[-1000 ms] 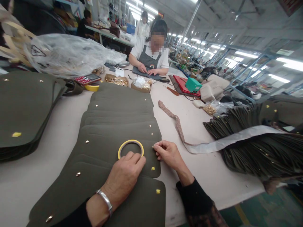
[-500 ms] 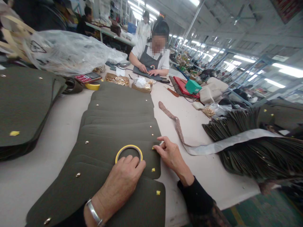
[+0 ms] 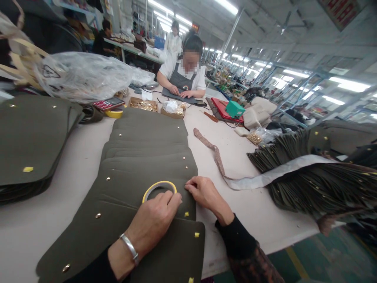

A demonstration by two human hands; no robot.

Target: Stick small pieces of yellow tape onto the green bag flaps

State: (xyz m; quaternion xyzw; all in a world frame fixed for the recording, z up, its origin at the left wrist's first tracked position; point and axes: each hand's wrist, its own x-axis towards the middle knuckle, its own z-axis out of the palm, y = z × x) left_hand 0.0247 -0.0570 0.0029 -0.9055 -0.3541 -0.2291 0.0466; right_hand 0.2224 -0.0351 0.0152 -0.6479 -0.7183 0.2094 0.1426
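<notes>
A stack of overlapping dark olive panels (image 3: 118, 196) with gold metal studs runs up the table in front of me. My left hand (image 3: 157, 214) rests over it, closed round a roll of yellow tape (image 3: 160, 183) that stands partly above the fingers. At the right edge of the panels, my right hand (image 3: 204, 192) has its thumb and fingertips pressed together against the material, and what lies under them is hidden. A small yellow tape piece (image 3: 196, 235) sticks near the corner of the nearest panel, with others above and below it.
More olive panels lie in a pile (image 3: 32, 137) at the left and a fanned bundle (image 3: 318, 188) with a pale strap (image 3: 265, 181) at the right. Beyond are boxes of gold hardware (image 3: 143, 104), a plastic bag (image 3: 88, 72) and a co-worker (image 3: 184, 76) handling a dark piece.
My right hand's spread fingers have closed together at the panel edge, covering the yellow piece there. The nearest panel's corner sits slightly higher. My left hand still holds the tape roll.
</notes>
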